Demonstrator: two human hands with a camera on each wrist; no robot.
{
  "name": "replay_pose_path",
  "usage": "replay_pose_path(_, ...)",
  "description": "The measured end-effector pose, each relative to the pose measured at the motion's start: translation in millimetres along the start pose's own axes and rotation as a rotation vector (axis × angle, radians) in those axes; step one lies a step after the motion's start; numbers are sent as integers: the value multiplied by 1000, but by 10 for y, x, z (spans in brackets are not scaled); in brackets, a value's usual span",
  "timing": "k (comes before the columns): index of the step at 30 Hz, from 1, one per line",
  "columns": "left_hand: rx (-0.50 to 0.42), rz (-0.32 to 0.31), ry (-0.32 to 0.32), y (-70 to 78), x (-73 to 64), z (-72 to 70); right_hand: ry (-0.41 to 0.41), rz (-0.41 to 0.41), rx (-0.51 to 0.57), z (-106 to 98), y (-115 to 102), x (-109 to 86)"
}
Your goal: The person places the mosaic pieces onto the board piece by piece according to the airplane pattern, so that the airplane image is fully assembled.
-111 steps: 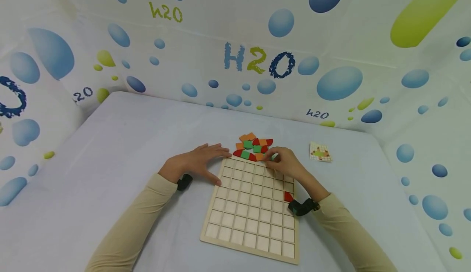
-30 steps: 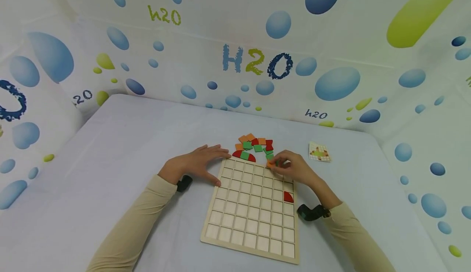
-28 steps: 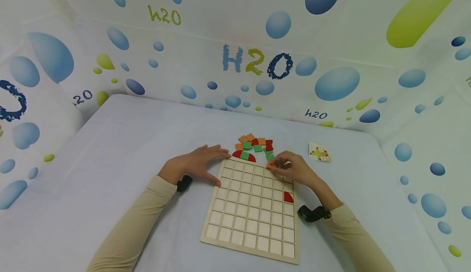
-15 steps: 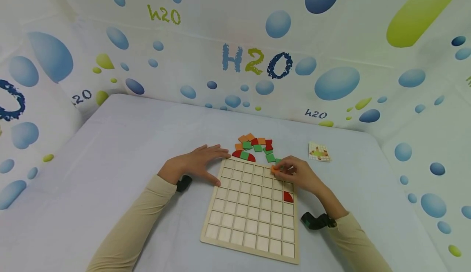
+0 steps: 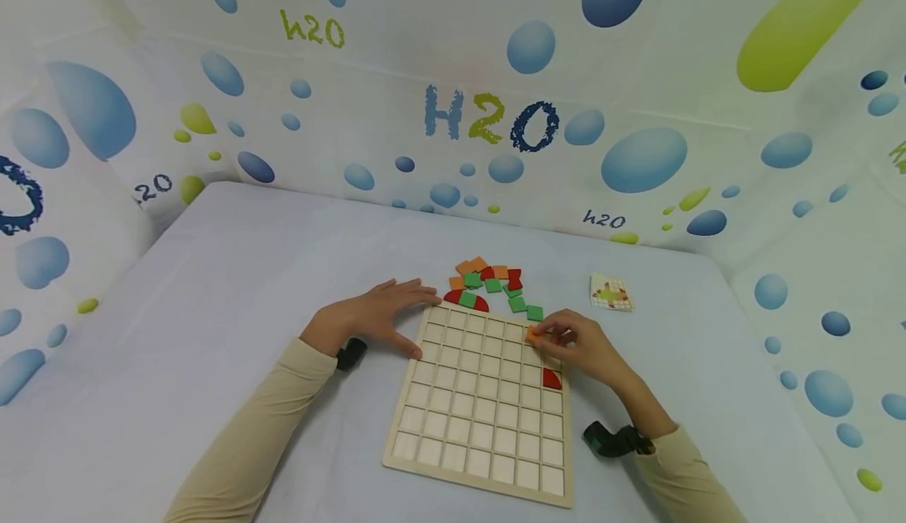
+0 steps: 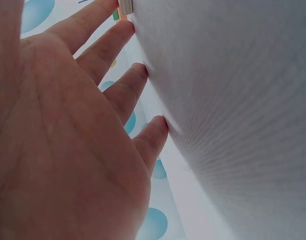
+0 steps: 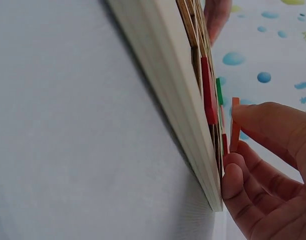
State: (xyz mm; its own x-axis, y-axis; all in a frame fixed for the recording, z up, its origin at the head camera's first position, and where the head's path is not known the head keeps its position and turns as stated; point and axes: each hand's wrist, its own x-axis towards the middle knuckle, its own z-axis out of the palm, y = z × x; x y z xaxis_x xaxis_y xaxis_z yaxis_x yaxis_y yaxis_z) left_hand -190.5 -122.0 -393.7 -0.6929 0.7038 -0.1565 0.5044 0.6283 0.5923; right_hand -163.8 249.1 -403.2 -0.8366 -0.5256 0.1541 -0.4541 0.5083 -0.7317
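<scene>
A wooden grid board [image 5: 453, 454] lies flat on the white-covered table. My right hand [image 5: 582, 344] pinches an orange square tile [image 7: 236, 125] between thumb and fingers, just above the board's far right part. One red rounded tile [image 5: 552, 379] sits in a cell near the board's right edge, below that hand. My left hand [image 5: 371, 316] is spread beside the far left corner, thumb at the left edge and fingertips near the top edge. In the left wrist view its straight fingers [image 6: 123, 92] touch the tablecloth.
Beyond the board's far edge is a loose group of red, orange and green tiles [image 5: 493, 285], some overlapping. A green tile [image 5: 535, 313] lies right at that edge. A small printed pattern card [image 5: 612, 292] rests at the right. Behind stands a white curtain [image 5: 396, 75] with blue drops.
My right hand has drawn the orange tile from the pile toward the right and over the board, baring green tiles at the far edge. The left hand has stayed in place.
</scene>
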Motion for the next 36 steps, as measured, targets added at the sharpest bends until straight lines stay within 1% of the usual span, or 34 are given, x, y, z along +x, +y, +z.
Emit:
replay_pose_path(4,1,-1,0,4,-7,0,-7,-7,10,-3,-15,-32)
replay_pose_path(5,1,-2,0,6,-8,0,-8,-3,11,-12,-74,-38)
replay_pose_path(8,0,2,1,0,-6,6,-2,-11,17,-10,-69,-73)
replay_pose_path(11,-7,5,1,2,-8,2,-2,9,24,-5,-62,-115)
replay_pose_path(12,-9,6,2,1,-8,1,0,9,26,6,-12,-130)
replay_pose_path(15,-8,15,7,-6,-6,2,2,15,22,13,-26,-165)
replay_pose_path(19,-6,17,8,-8,-5,0,6,-28,20,30,-12,-208)
replay_pose_path(28,-23,5,3,11,-3,8,-40,-113,34,-18,10,-301)
replay_pose_path(36,-20,9,6,-3,-3,24,-92,-174,108,-53,71,-362)
